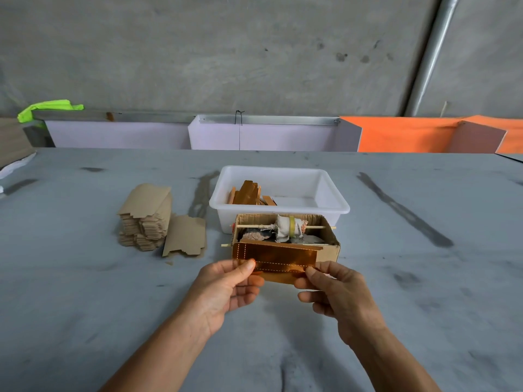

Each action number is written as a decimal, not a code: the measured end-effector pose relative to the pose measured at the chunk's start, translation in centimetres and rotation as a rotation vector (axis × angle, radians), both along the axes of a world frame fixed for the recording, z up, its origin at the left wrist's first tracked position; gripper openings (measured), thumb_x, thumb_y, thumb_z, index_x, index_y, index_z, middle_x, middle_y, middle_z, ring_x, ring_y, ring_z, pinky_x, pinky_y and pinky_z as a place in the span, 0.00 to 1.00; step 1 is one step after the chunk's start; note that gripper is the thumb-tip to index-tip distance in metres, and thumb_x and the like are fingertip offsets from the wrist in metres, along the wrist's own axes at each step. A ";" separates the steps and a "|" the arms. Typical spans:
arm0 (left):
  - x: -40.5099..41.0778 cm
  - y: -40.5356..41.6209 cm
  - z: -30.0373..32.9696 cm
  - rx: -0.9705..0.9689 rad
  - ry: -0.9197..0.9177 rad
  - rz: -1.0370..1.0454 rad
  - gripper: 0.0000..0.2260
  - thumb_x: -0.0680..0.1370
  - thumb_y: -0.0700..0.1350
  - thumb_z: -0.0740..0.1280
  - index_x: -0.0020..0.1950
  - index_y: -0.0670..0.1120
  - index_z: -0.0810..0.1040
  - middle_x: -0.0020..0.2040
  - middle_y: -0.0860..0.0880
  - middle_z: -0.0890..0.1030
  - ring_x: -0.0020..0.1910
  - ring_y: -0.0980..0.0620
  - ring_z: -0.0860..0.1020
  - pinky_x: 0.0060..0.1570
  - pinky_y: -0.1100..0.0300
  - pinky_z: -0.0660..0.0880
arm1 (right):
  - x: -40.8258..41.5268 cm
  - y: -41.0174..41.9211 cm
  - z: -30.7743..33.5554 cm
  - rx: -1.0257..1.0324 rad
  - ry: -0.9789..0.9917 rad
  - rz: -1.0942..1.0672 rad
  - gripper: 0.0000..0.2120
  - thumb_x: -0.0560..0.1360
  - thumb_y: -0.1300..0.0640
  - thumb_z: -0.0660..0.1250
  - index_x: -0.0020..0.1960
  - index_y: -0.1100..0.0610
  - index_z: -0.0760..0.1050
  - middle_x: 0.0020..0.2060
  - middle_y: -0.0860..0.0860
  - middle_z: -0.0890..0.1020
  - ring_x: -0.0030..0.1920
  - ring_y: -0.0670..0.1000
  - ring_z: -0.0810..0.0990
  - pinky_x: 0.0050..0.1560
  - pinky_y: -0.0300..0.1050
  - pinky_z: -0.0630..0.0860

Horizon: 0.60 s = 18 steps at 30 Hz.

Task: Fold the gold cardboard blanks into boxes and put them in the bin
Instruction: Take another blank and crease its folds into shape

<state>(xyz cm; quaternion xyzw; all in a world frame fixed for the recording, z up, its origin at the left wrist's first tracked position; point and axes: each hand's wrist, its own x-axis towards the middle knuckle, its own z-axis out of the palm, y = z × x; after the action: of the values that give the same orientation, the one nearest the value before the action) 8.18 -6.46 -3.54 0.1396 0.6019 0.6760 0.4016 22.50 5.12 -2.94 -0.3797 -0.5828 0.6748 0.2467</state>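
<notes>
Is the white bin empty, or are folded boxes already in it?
Not empty. The white bin holds a few gold pieces in its left part; the rest of its floor shows bare. Whether they are fully folded, cannot tell.

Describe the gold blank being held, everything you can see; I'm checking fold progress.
The gold blank is shiny foil-faced card with dashed white crease lines, one running along its length and others near its left end. It is held level above the table, in front of the brown cardboard box, partly folded along the long crease. The left hand and right hand pinch its ends.
</notes>
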 end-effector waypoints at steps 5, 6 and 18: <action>0.2 0.1 -0.5 0.009 0.036 0.045 0.04 0.72 0.37 0.71 0.44 0.37 0.79 0.34 0.42 0.83 0.29 0.52 0.80 0.28 0.64 0.77 | 0.1 0.2 -0.2 -0.054 0.020 0.020 0.04 0.76 0.61 0.67 0.49 0.61 0.77 0.36 0.57 0.85 0.30 0.50 0.82 0.30 0.40 0.76; 0.3 0.1 -0.6 0.011 0.041 0.065 0.04 0.71 0.37 0.71 0.44 0.37 0.79 0.34 0.42 0.83 0.28 0.52 0.80 0.28 0.64 0.77 | 0.2 0.3 -0.2 -0.067 0.029 0.023 0.04 0.75 0.61 0.67 0.48 0.62 0.77 0.36 0.57 0.85 0.30 0.50 0.82 0.30 0.40 0.76; 0.9 0.5 -0.6 0.055 0.123 0.169 0.03 0.72 0.34 0.71 0.38 0.39 0.80 0.31 0.45 0.82 0.28 0.55 0.79 0.31 0.65 0.77 | -0.2 0.5 -0.6 -0.268 0.203 0.035 0.03 0.70 0.67 0.69 0.39 0.64 0.76 0.31 0.58 0.82 0.29 0.48 0.80 0.29 0.37 0.77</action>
<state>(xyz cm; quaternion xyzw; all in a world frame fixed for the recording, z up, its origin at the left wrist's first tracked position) 9.04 -5.93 -4.15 0.1405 0.6164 0.7138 0.3012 22.26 5.62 -3.58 -0.3288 -0.4664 0.7855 0.2394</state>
